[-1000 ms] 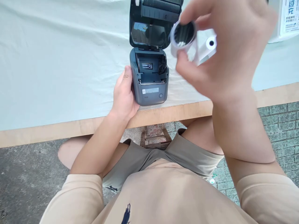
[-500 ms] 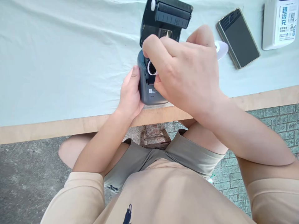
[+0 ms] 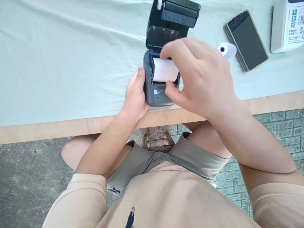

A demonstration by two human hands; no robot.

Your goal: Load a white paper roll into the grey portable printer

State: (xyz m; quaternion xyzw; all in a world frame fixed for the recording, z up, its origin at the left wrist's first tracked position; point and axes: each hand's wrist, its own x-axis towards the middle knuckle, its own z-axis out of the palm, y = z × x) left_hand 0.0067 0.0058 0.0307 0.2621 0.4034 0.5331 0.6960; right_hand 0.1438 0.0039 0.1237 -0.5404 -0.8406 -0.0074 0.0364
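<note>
A dark grey label printer (image 3: 158, 97) lies at the table's front edge, its black lid (image 3: 163, 34) swung up and back. My left hand (image 3: 136, 93) grips the printer's left side, thumb along the edge. Inside the open compartment sits a white paper roll (image 3: 165, 70). Over the printer's right side hovers my right hand (image 3: 199, 74), thumb and fingers apart around the roll; its fingertips are close to the roll's upper and lower edges, and nothing shows held between them.
Right of my right hand lies another white roll (image 3: 229, 51) with a dark core. Beyond it are a phone (image 3: 247, 40) and a white box with a printed label (image 3: 287, 28). A pale cloth (image 3: 71, 63) covers the table, whose wooden edge (image 3: 106, 123) runs above my knees.
The paper roll, tilted in my right hand before, now lies in the printer's compartment. My right fingers have opened and drawn slightly right. My left hand keeps its hold.
</note>
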